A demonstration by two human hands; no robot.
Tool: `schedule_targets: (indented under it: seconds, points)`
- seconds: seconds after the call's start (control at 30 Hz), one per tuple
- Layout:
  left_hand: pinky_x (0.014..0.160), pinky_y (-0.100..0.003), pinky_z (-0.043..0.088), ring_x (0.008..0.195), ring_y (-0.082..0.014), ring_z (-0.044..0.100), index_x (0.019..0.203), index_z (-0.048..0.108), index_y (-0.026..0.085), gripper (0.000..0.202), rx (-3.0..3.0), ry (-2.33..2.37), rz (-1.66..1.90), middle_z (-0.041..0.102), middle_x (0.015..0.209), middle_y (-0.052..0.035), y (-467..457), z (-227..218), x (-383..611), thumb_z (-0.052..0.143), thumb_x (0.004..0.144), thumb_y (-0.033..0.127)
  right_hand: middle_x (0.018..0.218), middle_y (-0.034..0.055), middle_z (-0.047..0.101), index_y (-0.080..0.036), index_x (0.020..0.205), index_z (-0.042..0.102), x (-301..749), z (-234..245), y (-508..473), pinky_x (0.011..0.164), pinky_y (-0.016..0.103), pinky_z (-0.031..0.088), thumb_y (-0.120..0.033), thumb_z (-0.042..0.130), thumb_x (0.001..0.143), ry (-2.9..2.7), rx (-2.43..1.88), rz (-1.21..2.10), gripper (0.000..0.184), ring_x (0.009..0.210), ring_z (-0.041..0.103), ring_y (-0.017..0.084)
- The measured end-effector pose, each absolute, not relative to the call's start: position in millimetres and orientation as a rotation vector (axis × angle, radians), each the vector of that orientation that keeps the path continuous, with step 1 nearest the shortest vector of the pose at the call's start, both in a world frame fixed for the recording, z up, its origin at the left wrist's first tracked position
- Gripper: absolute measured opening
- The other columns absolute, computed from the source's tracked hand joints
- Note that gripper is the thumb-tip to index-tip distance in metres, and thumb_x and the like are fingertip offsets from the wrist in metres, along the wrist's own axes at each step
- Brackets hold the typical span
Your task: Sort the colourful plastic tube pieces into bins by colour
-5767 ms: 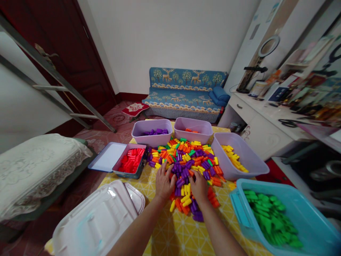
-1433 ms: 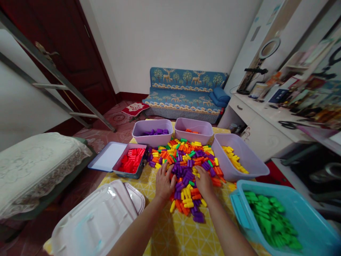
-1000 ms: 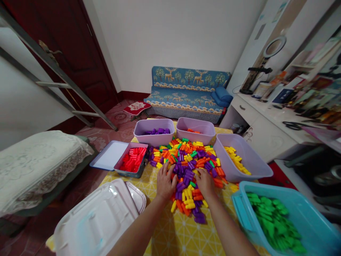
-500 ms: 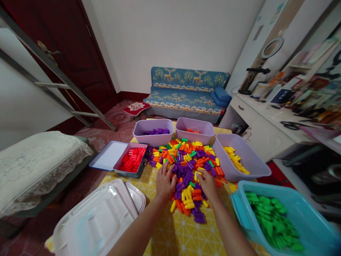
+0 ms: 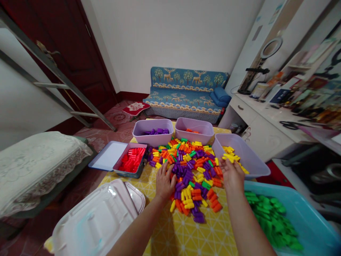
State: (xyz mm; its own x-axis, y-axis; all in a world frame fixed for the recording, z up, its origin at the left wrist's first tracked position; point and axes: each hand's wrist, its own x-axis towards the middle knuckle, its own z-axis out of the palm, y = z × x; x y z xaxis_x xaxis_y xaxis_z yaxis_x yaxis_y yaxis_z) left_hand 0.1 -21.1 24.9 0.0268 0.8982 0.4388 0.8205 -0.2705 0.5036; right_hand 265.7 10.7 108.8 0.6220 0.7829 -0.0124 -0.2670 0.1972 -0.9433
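A heap of plastic toy pieces [image 5: 188, 170] in purple, orange, yellow and green covers the middle of the table. My left hand [image 5: 164, 181] rests at the heap's left edge, its fingers spread and touching purple pieces. Over the near left wall of the right-hand lilac bin [image 5: 254, 161] is my right hand [image 5: 233, 176], fingers apart. Yellow pieces [image 5: 231, 155] lie just beyond its fingertips inside that bin; whether the fingers touch any is unclear.
Two lilac bins [image 5: 135, 132] [image 5: 210, 132] hold purple and orange pieces at the back. A hinged tin [image 5: 137, 174] contains red pieces. Green pieces lie in a blue tub [image 5: 298, 199] at right. White lids [image 5: 96, 220] lie front left on the yellow tablecloth [image 5: 183, 234].
My right hand has moved right from the heap to the yellow bin, and its fingers have come apart there. An orange cluster shows where its forearm was. My left hand stays put.
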Motion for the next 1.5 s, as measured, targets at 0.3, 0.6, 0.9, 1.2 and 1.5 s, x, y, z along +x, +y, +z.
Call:
schedule_targets:
  seconds: [0.3,0.6,0.9,1.2,1.5]
  points:
    - [0.108,-0.048,0.038,0.133,-0.0273,0.041,0.133,0.053,0.027,0.043,2.166,1.832,1.084,0.044,0.146,-0.0086,-20.6,22.7,0.7,0.05,0.09,0.029,0.091,0.0061,0.073,-0.02,0.096,0.064,245.4,95.6,-8.4,0.066,0.029,0.055,-0.044,0.074,0.062,-0.6,-1.313,0.999,0.043,0.081,0.07,0.019]
    - [0.11,-0.048,0.035,0.134,-0.0269,0.039,0.133,0.052,0.025,0.043,2.163,1.812,1.082,0.043,0.147,-0.0087,-20.6,23.0,0.4,0.049,0.091,0.029,0.131,0.0057,0.06,-0.03,0.125,0.061,176.0,54.6,-65.2,0.11,0.048,0.035,-0.028,0.073,0.067,-1.956,-1.506,0.579,0.059,0.126,0.049,0.027]
    - [0.111,-0.049,0.035,0.135,-0.0267,0.038,0.135,0.051,0.026,0.044,2.144,1.819,1.08,0.041,0.148,-0.0079,-21.1,23.1,0.4,0.048,0.091,0.029,0.131,0.0139,0.054,-0.019,0.114,0.066,205.7,31.0,-16.9,0.105,0.047,0.04,-0.026,0.057,0.083,-1.908,-1.663,0.196,0.033,0.124,0.048,0.028]
    - [0.111,-0.049,0.035,0.135,-0.0268,0.039,0.134,0.052,0.027,0.043,2.142,1.812,1.086,0.041,0.148,-0.007,-21.3,25.7,1.0,0.048,0.091,0.028,0.123,0.0132,0.059,-0.018,0.107,0.068,209.5,35.1,-24.4,0.101,0.043,0.041,-0.021,0.049,0.085,-1.752,-1.669,0.084,0.029,0.116,0.051,0.026]
    - [0.111,-0.048,0.035,0.134,-0.0272,0.04,0.134,0.052,0.025,0.043,2.173,1.809,1.094,0.042,0.147,-0.0086,-20.6,22.8,0.3,0.049,0.091,0.028,0.111,0.0078,0.067,-0.022,0.114,0.067,173.5,74.9,-53.9,0.091,0.036,0.04,-0.025,0.062,0.083,-2.173,-2.032,0.223,0.031,0.108,0.055,0.025]
